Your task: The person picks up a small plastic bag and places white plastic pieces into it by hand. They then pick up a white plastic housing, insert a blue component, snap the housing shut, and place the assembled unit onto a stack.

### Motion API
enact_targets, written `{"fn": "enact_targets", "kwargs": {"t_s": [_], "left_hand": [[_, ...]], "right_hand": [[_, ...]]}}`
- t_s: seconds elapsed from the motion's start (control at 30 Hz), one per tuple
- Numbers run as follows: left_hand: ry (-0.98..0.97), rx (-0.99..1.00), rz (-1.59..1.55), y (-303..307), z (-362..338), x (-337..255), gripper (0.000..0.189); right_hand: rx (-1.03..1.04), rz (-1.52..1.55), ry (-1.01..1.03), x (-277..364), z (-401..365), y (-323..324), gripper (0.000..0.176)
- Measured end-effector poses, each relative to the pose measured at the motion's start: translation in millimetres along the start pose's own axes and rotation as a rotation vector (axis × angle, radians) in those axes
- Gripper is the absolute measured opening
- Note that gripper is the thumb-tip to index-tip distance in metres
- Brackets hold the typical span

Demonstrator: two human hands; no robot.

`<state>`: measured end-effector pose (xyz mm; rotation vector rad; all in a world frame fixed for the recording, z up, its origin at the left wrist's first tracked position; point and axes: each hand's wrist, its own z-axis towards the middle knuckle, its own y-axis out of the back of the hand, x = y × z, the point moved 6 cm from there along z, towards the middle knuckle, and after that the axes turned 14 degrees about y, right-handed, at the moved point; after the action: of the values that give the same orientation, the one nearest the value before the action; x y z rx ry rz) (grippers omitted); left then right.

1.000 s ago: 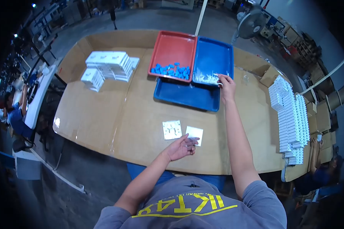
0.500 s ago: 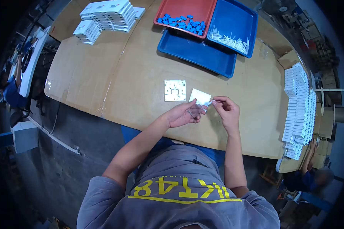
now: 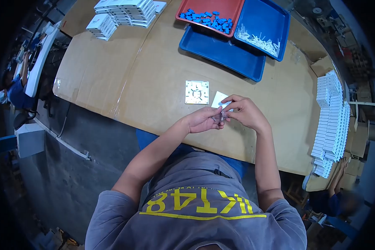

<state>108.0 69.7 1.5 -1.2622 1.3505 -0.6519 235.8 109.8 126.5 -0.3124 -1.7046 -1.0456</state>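
Note:
My left hand point(image 3: 202, 120) is closed, palm up, around something small, clear and whitish point(image 3: 218, 118), probably plastic; its exact kind is hard to see. My right hand point(image 3: 246, 112) meets it from the right, thumb and fingers bent together at the left fingertips; what they pinch is hidden. Just beyond the hands a plain white square plate point(image 3: 219, 98) lies on the table, partly covered by the right fingers. To its left sits a white square panel point(image 3: 197, 92) with a round pattern of slots and dark marks.
A red tray point(image 3: 191, 5) of blue parts point(image 3: 208, 20) and a blue tray point(image 3: 275, 21) of thin white sticks point(image 3: 258, 41) overlap another blue tray point(image 3: 225, 58). White boxes are stacked far left point(image 3: 125, 12) and right point(image 3: 331, 121). Other people are at both sides.
My right hand has moved in to the left hand, its fingers now bent over the clear thing and partly covering the plain plate. The whole view has shifted slightly.

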Motion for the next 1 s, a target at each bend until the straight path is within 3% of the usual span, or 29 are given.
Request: {"fn": "enact_targets", "kwargs": {"t_s": [0.07, 0.17, 0.37, 0.47, 0.63, 0.77, 0.9, 1.0], "left_hand": [[-0.007, 0.013, -0.022, 2.6, -0.1, 0.9, 0.042], [-0.017, 0.029, -0.068, -4.2, -2.6, -2.8, 0.04], [-0.012, 0.004, -0.086, 3.6, 0.5, 1.4, 0.035], [-0.034, 0.01, -0.028, 9.4, 3.1, 1.4, 0.032], [-0.016, 0.019, -0.142, -5.2, -2.0, -2.8, 0.028], [-0.024, -0.007, -0.038, 1.2, 0.1, -1.6, 0.03], [-0.007, 0.008, -0.123, -6.7, -2.3, -3.3, 0.04], [0.031, 0.06, -0.151, -8.5, -1.5, -3.7, 0.049]], "right_hand": [[0.087, 0.061, -0.004, -5.2, 2.1, -7.9, 0.016], [0.056, 0.226, -0.07, 3.3, 2.6, -3.9, 0.019], [-0.031, 0.042, 0.071, -4.1, 2.1, -15.3, 0.031], [0.114, 0.095, -0.047, 0.9, 2.0, -27.5, 0.034], [-0.009, 0.016, 0.019, -5.0, -0.1, -15.2, 0.034], [0.202, 0.014, -0.051, -5.9, 2.6, -29.8, 0.031], [-0.025, 0.139, 0.06, -9.5, -0.4, 3.2, 0.029], [-0.244, 0.109, -0.024, -21.2, 9.8, 53.4, 0.027]]}}
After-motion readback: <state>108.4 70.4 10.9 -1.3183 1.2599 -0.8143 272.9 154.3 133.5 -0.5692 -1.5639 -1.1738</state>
